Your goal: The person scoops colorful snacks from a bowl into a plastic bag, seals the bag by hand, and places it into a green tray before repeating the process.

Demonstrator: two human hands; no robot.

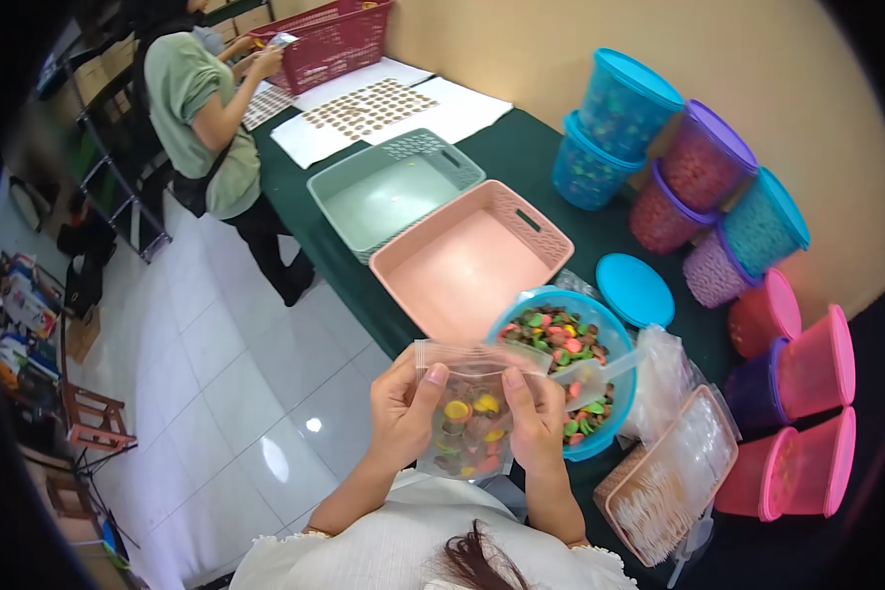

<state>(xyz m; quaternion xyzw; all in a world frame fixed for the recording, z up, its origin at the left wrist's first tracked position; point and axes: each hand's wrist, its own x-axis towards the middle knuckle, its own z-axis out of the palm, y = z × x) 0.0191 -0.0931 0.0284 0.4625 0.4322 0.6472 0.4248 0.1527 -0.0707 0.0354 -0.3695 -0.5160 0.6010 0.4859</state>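
Between my two hands I hold up a clear zip pouch [467, 423] with colourful round pieces inside, yellow, pink and brown among them. My left hand [410, 408] pinches its upper left edge, thumb in front. On the other side, my right hand [536, 418] grips the upper right edge in the same way. Just beyond the right hand stands a blue tub [624, 344] of mixed green, pink and brown pieces. A translucent scoop [590, 382] rests in that tub.
A pink basket [462, 261] and a green basket [364, 202] stand on the green table. Lidded tubs [693, 157] are stacked along the wall. A blue lid [636, 290] and a basket of clear packets [669, 482] lie at right. Another person [202, 128] works by a red crate [334, 49].
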